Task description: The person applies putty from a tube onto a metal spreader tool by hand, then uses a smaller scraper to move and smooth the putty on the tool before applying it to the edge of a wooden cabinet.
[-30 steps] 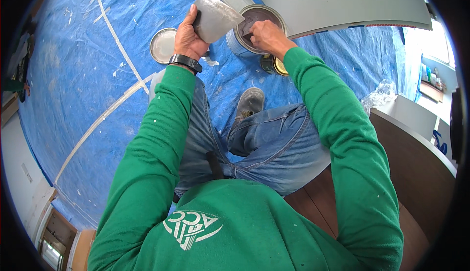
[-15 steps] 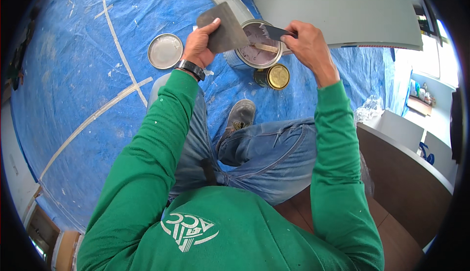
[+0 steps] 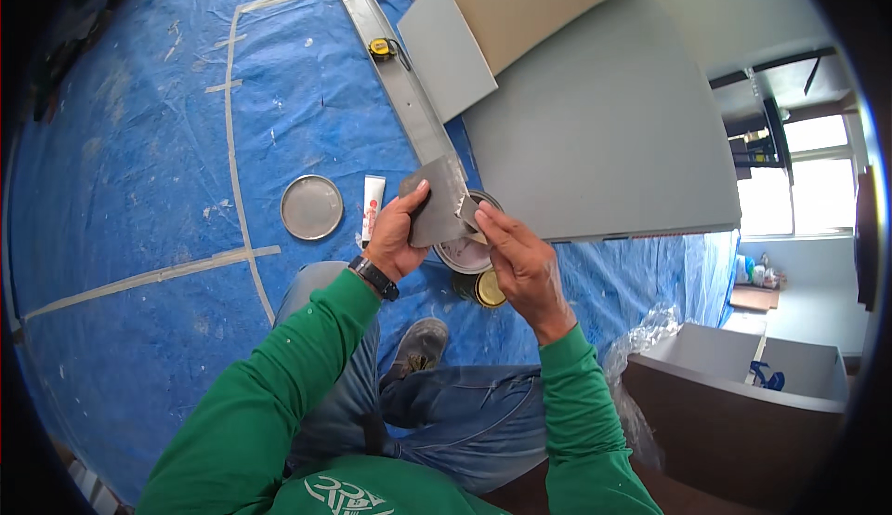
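While the far left is taken up by blue sheeting (image 3: 177, 171) crossed by pale tape, a round grey lid (image 3: 312, 207) is laid on it, with a white tube (image 3: 373, 201) placed between the lid and the left hand (image 3: 394, 238). By that hand a broad grey plate (image 3: 433, 206) is gripped at its left side, the thumb pressed flat on the face. The plate is held in front of the chest, its right edge running from far to near and smeared with pale paste.

At that edge a small scraper (image 3: 471, 214) is met, its long axis slanted up and leftward from the right hand (image 3: 525, 269), by which it is pinched between thumb and fingers (whether blade and plate actually touch cannot be told). The scraper is nearer to the right hand, the plate to the left.

Beneath both, an open tub (image 3: 465, 256) is partly hidden, with a gold-lidded tin (image 3: 491, 289) set just on its near side. Beyond, room is bounded by the edge of a large grey panel (image 3: 604, 134); leftward, sheeting is stretched past the lid.
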Motion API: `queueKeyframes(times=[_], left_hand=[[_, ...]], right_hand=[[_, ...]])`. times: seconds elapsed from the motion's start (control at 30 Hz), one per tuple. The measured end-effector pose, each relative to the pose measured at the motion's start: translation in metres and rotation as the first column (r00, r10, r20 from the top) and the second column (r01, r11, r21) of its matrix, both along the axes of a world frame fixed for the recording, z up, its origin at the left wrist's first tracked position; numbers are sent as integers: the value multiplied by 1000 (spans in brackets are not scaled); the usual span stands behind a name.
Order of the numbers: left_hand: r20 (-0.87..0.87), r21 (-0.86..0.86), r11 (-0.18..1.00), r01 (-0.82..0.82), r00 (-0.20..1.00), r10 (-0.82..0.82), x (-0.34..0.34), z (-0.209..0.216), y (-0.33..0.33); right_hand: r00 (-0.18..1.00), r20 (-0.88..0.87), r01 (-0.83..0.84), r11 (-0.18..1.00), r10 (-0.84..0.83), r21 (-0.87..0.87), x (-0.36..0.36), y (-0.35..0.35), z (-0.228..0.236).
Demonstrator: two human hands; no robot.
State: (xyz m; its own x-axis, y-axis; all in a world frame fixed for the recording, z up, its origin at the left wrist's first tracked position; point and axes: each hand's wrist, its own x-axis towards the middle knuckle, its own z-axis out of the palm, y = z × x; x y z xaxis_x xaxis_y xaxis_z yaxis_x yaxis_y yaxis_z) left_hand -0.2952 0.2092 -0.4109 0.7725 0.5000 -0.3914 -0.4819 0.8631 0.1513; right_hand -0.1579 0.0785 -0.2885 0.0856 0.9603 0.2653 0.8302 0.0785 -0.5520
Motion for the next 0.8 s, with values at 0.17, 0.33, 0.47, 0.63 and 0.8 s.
queueKeyframes(times=[0.17, 0.33, 0.47, 0.63, 0.8], left_hand=[[-114, 79, 990, -114, 986, 122, -9, -2, 4], [-143, 127, 977, -171, 972, 189, -17, 0, 10], [-115, 142, 974, -174, 975, 191, -23, 3, 18], [-142, 181, 980, -79, 984, 106, -26, 7, 16], [-104, 114, 985, -128, 985, 140, -25, -4, 19]], right_hand=[[984, 174, 16, 999, -22, 34, -5, 15, -24], [953, 297, 60, 998, -62, 15, 2, 24, -45], [954, 284, 121, 990, -96, -71, 9, 23, -51], [988, 65, 135, 985, -143, 106, -4, 37, -16], [979, 203, -2, 995, -18, 99, -1, 33, -21]])
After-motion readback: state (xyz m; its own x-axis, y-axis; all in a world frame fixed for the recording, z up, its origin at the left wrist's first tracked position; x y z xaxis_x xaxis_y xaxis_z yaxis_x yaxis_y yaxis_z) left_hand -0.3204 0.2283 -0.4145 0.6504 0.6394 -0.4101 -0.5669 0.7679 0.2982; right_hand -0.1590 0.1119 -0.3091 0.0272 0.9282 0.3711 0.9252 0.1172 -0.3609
